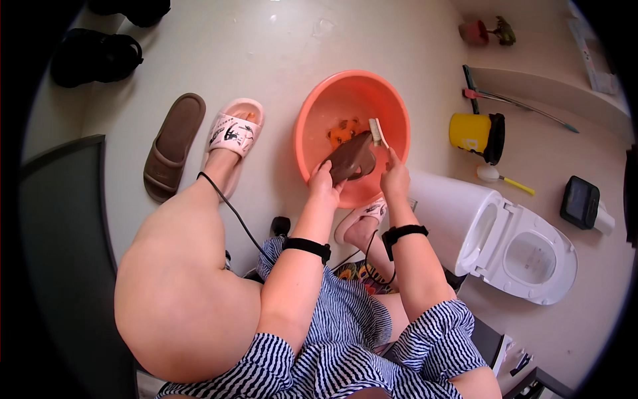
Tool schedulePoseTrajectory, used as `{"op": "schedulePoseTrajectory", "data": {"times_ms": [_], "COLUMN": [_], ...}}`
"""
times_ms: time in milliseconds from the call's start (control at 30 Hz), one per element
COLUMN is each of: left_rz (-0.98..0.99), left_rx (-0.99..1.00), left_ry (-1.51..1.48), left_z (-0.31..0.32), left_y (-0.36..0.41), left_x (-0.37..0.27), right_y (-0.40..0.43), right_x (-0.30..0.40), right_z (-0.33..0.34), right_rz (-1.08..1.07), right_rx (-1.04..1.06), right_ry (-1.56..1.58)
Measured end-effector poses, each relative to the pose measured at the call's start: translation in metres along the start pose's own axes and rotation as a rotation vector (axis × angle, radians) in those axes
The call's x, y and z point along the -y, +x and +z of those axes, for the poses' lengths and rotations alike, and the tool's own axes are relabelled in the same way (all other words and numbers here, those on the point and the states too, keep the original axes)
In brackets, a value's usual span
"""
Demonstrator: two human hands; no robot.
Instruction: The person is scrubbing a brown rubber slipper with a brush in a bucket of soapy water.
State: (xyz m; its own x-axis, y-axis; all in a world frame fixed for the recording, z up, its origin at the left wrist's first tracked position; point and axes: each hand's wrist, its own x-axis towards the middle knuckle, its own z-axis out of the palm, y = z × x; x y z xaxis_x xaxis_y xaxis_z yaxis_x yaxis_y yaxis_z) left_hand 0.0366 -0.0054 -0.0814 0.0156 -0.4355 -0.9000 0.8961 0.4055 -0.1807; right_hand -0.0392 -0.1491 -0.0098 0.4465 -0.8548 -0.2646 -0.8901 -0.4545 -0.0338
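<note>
My left hand (pixel 325 185) grips a brown slide slipper (pixel 349 158) by its near end, tilted over an orange plastic basin (pixel 302 149). In my right hand (pixel 396 177) is a white-bristled scrubbing brush (pixel 377 132), its head close to the slipper's far end; whether the bristles touch cannot be told. An orange figure with dark spots (pixel 343 132) shows on the basin's floor, partly covered by the slipper. The matching brown slipper (pixel 175 144) lies on the floor to the left, beside my pink-slippered foot (pixel 234 132).
Right of the basin stands a white toilet (pixel 448 214) with its lid raised. Beyond it are a yellow bin (pixel 468 132), a toilet brush (pixel 503 178) and a long-handled mop (pixel 518 102). Black shoes (pixel 97 57) sit at upper left. A dark panel (pixel 65 224) edges the left side.
</note>
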Motion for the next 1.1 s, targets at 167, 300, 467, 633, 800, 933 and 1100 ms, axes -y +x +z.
{"op": "schedulePoseTrajectory", "data": {"times_ms": [167,300,467,633,800,933,1100], "left_rz": [-0.018,-0.014,0.047,-0.009,-0.100,-0.127,-0.104], "left_rx": [-0.022,-0.027,-0.007,0.001,0.085,0.133,0.176], "left_ry": [-0.045,-0.106,-0.077,-0.162,-0.165,-0.104,0.028], "left_z": [0.013,0.013,0.024,0.027,0.040,0.028,0.053], "left_y": [-0.010,-0.016,-0.016,-0.014,-0.025,-0.015,-0.026], "left_x": [-0.001,-0.005,0.001,-0.015,-0.021,-0.044,-0.048], "right_y": [0.020,-0.002,-0.046,-0.062,-0.061,-0.078,-0.071], "right_x": [-0.029,-0.023,-0.004,0.000,-0.059,-0.035,-0.061], "right_z": [0.045,0.084,0.091,0.033,-0.012,-0.089,-0.167], "right_rz": [0.138,0.151,0.236,0.551,0.181,-0.143,-0.274], "right_rx": [0.073,0.231,0.355,0.458,0.180,0.028,-0.036], "right_ry": [0.032,0.180,0.662,1.278,0.841,0.325,0.375]}}
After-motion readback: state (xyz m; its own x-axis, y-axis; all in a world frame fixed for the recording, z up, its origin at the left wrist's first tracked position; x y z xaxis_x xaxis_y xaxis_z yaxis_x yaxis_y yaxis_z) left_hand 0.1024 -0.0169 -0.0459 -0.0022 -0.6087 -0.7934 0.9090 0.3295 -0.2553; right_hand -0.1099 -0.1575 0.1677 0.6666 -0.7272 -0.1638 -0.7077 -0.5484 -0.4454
